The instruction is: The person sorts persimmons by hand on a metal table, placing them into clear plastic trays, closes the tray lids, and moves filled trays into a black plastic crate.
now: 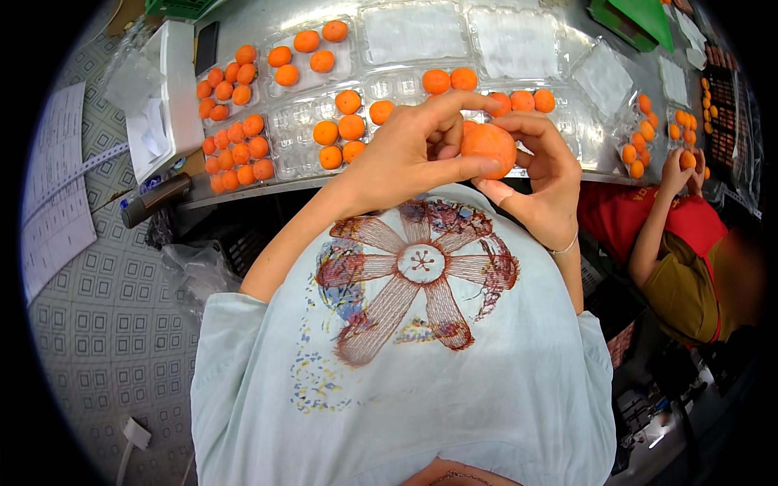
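Observation:
In front of my chest I hold a round orange fruit (489, 151) up between both hands. My left hand (417, 146) is closed around its left side, with the thumb pressed along the front. The fingers of my right hand (545, 174) curl over the top and right side, and that thumb is near the lower edge. Just beyond the hands is a clear plastic tray (301, 113) with moulded cups, some holding similar fruit (350, 127). A few more fruit (523, 100) sit in a row behind my right hand.
Filled fruit trays (237, 154) stand at the left, near a white foam box (174, 97) and a dark phone (207, 44). Trays lined with white pads (413, 34) lie at the back. At the right, a co-worker in a red apron (648, 223) handles fruit.

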Available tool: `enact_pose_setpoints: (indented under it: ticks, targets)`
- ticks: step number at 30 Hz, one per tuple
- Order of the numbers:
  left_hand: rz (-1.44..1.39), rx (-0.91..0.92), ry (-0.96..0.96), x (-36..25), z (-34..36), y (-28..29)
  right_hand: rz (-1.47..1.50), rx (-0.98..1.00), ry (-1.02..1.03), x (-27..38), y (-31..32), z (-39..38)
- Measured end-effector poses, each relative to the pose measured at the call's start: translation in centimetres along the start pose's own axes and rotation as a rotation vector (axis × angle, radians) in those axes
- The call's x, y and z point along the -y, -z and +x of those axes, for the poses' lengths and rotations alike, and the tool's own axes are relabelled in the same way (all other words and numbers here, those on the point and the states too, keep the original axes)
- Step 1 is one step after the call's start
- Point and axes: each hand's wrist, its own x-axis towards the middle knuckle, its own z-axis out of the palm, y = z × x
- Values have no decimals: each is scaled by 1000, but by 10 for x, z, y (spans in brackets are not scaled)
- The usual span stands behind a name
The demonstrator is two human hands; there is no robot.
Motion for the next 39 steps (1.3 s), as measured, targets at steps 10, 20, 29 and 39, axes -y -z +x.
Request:
enact_pose_setpoints:
  ticks: [10, 20, 29, 39]
  targets:
    - [-238, -147, 12, 7, -4, 4, 371, 90, -53, -10, 9, -3]
    - [-282, -280, 42, 17, -14, 5, 346, 127, -5, -12, 4, 0]
    - [-285, -408, 215, 32, -38, 23, 1157, 395, -300, -58, -2, 4]
    - [-223, -410, 256, 48, -57, 38, 1549, 489, -362, -79, -21, 28]
